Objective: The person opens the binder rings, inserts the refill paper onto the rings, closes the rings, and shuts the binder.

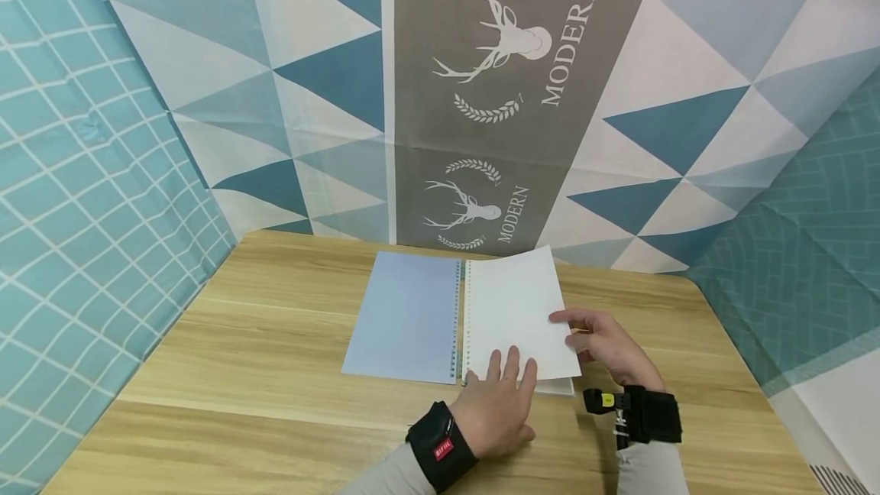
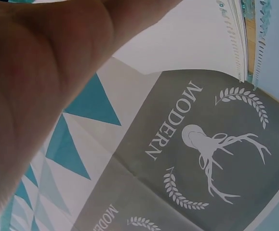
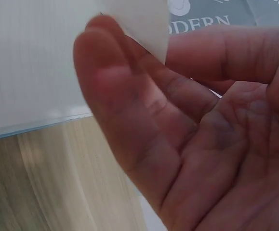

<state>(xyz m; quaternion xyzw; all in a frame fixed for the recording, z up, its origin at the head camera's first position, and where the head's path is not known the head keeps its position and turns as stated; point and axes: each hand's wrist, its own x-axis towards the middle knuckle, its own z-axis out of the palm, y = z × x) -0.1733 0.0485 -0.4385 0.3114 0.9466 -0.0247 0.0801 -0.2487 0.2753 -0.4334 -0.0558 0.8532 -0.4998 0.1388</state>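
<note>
An open ring-bound notebook (image 1: 522,304) lies on the table, its blue cover (image 1: 406,319) folded out to the left of the binding. The right-hand page (image 1: 512,289) is white and lifted along its right side, its far corner raised. My right hand (image 1: 608,346) holds that page at its right edge; in the right wrist view the sheet (image 3: 144,24) runs in among the fingers. Over the notebook's near edge, close to the binding, my left hand (image 1: 498,411) lies with fingers spread, fingertips on the page. Part of that hand fills the upper left of the left wrist view.
The wooden table (image 1: 261,357) extends to both sides of the notebook. Behind it hangs a patterned cloth (image 1: 474,98) with deer heads and triangles. A teal gridded cloth (image 1: 89,197) covers the left side, and another teal cloth (image 1: 811,250) the right.
</note>
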